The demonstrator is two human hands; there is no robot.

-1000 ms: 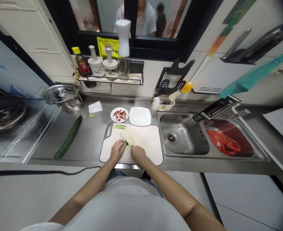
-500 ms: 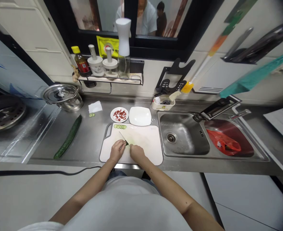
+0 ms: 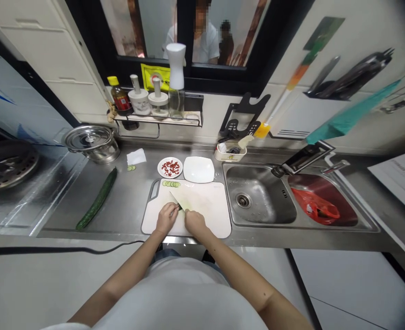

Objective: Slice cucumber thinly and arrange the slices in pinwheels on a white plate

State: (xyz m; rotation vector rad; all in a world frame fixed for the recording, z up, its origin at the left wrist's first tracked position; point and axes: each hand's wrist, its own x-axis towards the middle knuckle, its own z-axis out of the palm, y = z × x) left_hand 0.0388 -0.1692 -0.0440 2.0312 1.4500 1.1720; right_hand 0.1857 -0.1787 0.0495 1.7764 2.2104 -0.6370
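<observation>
My right hand (image 3: 194, 222) is closed around the handle of a knife (image 3: 174, 197), whose blade points away and to the left over the white cutting board (image 3: 212, 206). Just left of the blade, the fingers of my left hand (image 3: 167, 217) are pinched on a small dark green piece, seemingly cucumber and mostly hidden by fingers and blade. A row of overlapping cucumber slices (image 3: 171, 184) lies at the board's far left. Beyond the board stand a white plate of chopped red pieces (image 3: 170, 168) and a white square plate (image 3: 198, 169).
A whole cucumber (image 3: 97, 200) lies on the steel counter at left, near a lidded pot (image 3: 92, 143) and a white tissue (image 3: 136, 156) with a few slices. To the right is a double sink (image 3: 257, 217) holding a red plastic bag (image 3: 314, 206). People show behind the window.
The camera view has tilted and shifted slightly. Both hands stay at the knife on the board, with the left fingers a little rearranged beside the blade.
</observation>
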